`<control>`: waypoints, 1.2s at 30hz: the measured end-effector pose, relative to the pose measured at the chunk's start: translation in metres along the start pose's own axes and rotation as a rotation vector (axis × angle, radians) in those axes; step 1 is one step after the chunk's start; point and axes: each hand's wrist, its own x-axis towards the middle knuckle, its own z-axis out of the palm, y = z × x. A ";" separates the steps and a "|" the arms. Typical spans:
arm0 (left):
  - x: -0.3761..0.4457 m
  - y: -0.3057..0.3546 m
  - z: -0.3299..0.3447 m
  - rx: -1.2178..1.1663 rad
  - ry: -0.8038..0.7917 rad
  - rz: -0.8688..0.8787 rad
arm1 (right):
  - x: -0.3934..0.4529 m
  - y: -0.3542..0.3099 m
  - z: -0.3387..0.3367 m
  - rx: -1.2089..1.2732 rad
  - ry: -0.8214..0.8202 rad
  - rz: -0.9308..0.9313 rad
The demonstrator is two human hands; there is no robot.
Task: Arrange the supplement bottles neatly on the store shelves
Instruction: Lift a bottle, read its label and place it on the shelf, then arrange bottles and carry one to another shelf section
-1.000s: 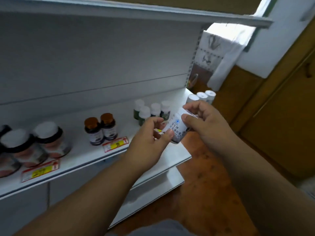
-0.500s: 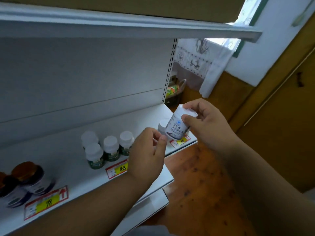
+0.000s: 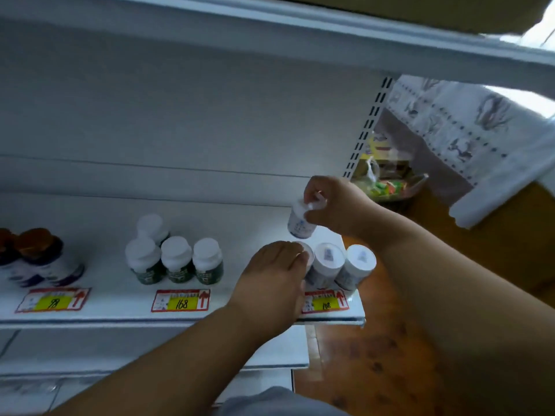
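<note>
While the right hand (image 3: 336, 205) pinches a white bottle (image 3: 300, 223) by its cap, the bottle hangs tilted in the air, just above the back of the shelf (image 3: 255, 307) near its right end. The left hand (image 3: 270, 277) lies curled over the cap of another white bottle (image 3: 306, 256) in the front row; I cannot tell if it is gripping it. Two more white-cap bottles (image 3: 327, 262) stand right beside it, close to the shelf edge. If the held bottle comes down tilted, it could tip over or bump that row, and the end bottle (image 3: 357, 262) might fall to the floor. Four green bottles (image 3: 177, 259) stand in a tidy bunch to the left. All caps are on, so what is inside stays hidden.
</note>
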 end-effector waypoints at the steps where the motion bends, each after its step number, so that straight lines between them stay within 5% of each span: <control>1: 0.001 0.003 0.003 0.026 -0.008 -0.030 | 0.007 0.003 0.004 -0.021 -0.070 -0.028; 9: 0.000 0.006 0.006 0.040 0.008 -0.063 | 0.015 0.024 0.033 -0.014 -0.314 -0.134; 25: -0.007 0.016 -0.016 0.000 0.016 -0.121 | -0.006 0.022 0.031 0.029 -0.119 -0.104; 30: -0.042 -0.008 -0.043 -0.036 0.136 -0.187 | -0.022 -0.037 0.024 0.076 0.018 -0.241; 36: -0.145 -0.078 -0.114 -0.019 0.235 -0.355 | -0.044 -0.184 0.073 0.230 0.081 -0.370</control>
